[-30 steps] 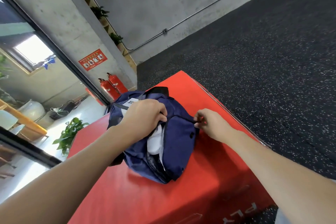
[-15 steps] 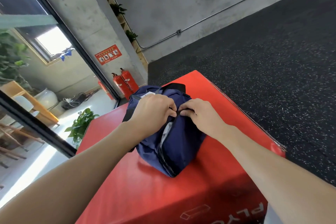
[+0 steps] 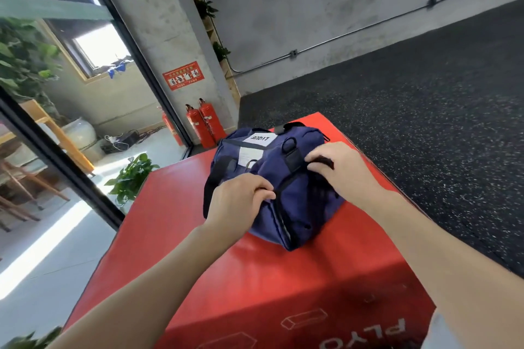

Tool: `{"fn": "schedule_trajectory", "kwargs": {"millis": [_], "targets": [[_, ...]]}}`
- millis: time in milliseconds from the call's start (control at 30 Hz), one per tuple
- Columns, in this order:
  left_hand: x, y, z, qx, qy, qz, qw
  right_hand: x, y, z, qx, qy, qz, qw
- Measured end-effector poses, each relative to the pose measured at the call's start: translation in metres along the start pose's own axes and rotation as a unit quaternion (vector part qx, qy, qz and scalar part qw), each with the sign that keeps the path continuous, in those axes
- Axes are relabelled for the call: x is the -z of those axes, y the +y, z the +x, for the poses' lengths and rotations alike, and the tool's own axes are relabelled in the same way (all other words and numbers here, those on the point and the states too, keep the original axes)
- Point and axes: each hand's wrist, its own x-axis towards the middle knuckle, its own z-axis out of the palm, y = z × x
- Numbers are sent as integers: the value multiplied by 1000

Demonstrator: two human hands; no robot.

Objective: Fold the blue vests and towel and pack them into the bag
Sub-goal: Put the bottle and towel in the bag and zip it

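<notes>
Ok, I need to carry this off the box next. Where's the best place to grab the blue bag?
Probably the black strap on top of the blue bag, taken from above: it lies along the bag's top, where the right hand already grips it.

You have one view only, from the camera on your head, looking forward and down. It sits close over the red box (image 3: 198, 249); the bag (image 3: 297, 201) lies dead centre, the wall (image 3: 283, 8) far off at 12 o'clock.

Two red fire extinguishers (image 3: 202, 125) stand by the wall near a potted plant (image 3: 131, 176).
</notes>
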Motion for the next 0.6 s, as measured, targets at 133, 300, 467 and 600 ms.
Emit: {"fn": "schedule_trajectory", "kwargs": {"millis": [133,300,467,600], "targets": [[-2,1,-7,27,15,-47,998,-15,-28,-8,140,-77,-38,986],[-11,-1,-20,33,30,-96,994,-35,-33,-15,142,-91,-112,979],[-41,-4,-44,74,29,-151,985,-31,-35,-10,122,-51,-172,976],[-99,2,-75,97,-67,-139,983,-24,-35,-8,77,-44,-179,980]]}}
